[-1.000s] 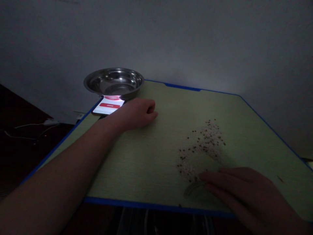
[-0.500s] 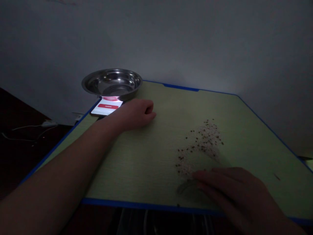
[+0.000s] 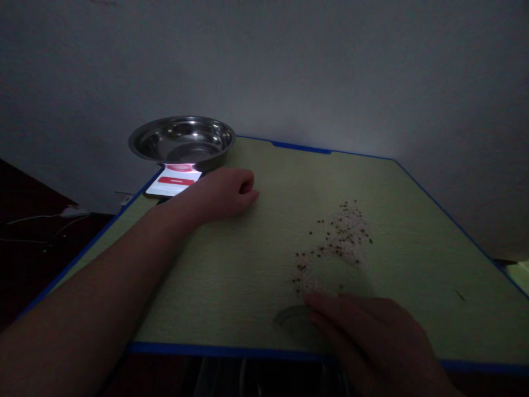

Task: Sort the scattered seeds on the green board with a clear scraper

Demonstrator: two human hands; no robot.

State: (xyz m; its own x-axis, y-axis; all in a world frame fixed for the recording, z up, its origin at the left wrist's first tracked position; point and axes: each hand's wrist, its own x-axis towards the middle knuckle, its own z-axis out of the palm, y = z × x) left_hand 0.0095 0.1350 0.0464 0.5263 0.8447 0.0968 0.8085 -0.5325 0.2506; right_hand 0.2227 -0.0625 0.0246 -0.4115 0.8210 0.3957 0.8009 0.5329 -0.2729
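Note:
My left hand (image 3: 229, 193) rests on the table in a loose fist. I see nothing in it. A lit phone (image 3: 173, 181) lies partly behind its wrist. Low on the right, my right hand (image 3: 367, 331) points leftward with its fingers close together. Under its fingertips is a dim, see-through thing with a curved rim (image 3: 289, 314), apparently a clear dish pinched there; most of it is hidden by the hand. Just beyond the fingertips, pale rice-like grains (image 3: 351, 234) mixed with small dark beans are scattered in a bent patch.
A shiny steel basin (image 3: 182, 140) stands at the table's back left, touching or close behind the phone. The pale green table (image 3: 231, 286) has a blue edge and meets a grey wall. A thin dark sliver (image 3: 460, 296) lies at right. White cables (image 3: 74, 212) trail at far left.
My right hand has slid left along the near side of the grains, and the curved rim has moved with it. My left hand stays on the table. The view has shifted slightly.

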